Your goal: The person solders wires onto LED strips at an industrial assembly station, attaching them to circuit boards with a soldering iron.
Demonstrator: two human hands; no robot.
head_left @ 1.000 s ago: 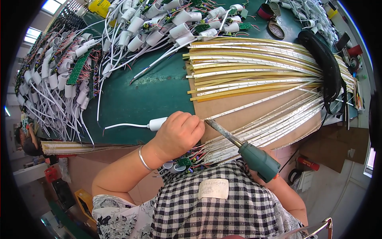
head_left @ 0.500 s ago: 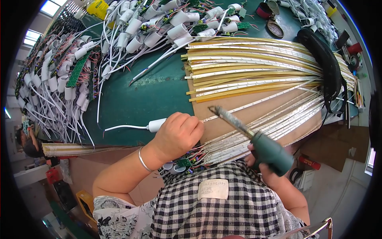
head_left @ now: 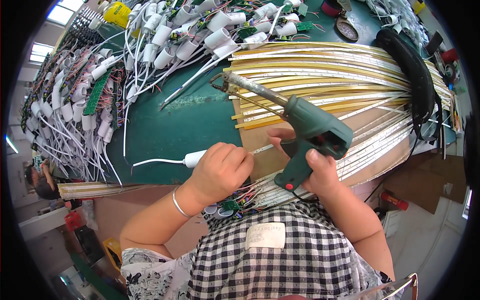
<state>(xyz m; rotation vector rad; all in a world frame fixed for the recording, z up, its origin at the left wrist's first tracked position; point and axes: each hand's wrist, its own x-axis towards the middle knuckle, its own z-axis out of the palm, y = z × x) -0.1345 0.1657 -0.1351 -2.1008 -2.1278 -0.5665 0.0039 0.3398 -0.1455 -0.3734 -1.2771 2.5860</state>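
Note:
My left hand (head_left: 220, 170) is closed low over the bench, its fingers curled round a white plastic cap (head_left: 192, 158) with a white cable running left. On the other side of the fist, one narrow white LED strip (head_left: 262, 149) comes out toward the right. Whatever joins them is hidden by the fingers. A green soldering gun (head_left: 317, 125) is gripped by its handle in my right hand (head_left: 322, 172), with part of the hand behind the handle. Its dark, bent tip (head_left: 220, 84) points left, raised above the bench and apart from the left hand.
Yellow and white LED strips (head_left: 320, 75) lie bundled under a long black weight (head_left: 407, 75). More strips (head_left: 360, 155) lie nearer me on brown cardboard (head_left: 280, 132). White caps with cables and circuit boards (head_left: 80, 95) are heaped at left and back. A small round tin (head_left: 346, 29) stands behind.
The soldering gun has swung up and to the left, from beside my apron to above the strips. My left hand has stayed nearly in place on the cap.

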